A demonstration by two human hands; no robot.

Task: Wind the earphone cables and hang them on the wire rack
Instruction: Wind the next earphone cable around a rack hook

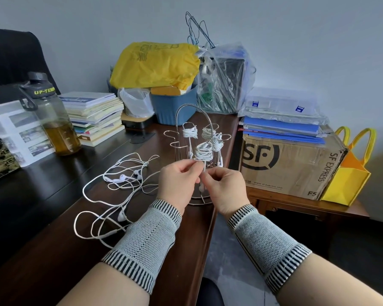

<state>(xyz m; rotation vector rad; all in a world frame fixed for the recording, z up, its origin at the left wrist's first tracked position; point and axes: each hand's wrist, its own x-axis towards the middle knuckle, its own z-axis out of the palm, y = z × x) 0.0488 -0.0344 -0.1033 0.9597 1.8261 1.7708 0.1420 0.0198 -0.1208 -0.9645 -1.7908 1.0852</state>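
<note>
A chrome wire rack with a looped handle stands near the right edge of the dark wooden desk. Several wound white earphone bundles hang on its arms; the nearest bundle sits on the front arm. Just below it my left hand and my right hand meet, fingers curled, both pinching the loose white cable end that drops from that bundle. Loose, unwound white earphones lie tangled on the desk to the left of my hands.
A tinted water bottle and a stack of books stand at the left. Behind the rack are a blue tub, a yellow bag and a clear plastic bag. A cardboard box and a yellow tote sit on the right.
</note>
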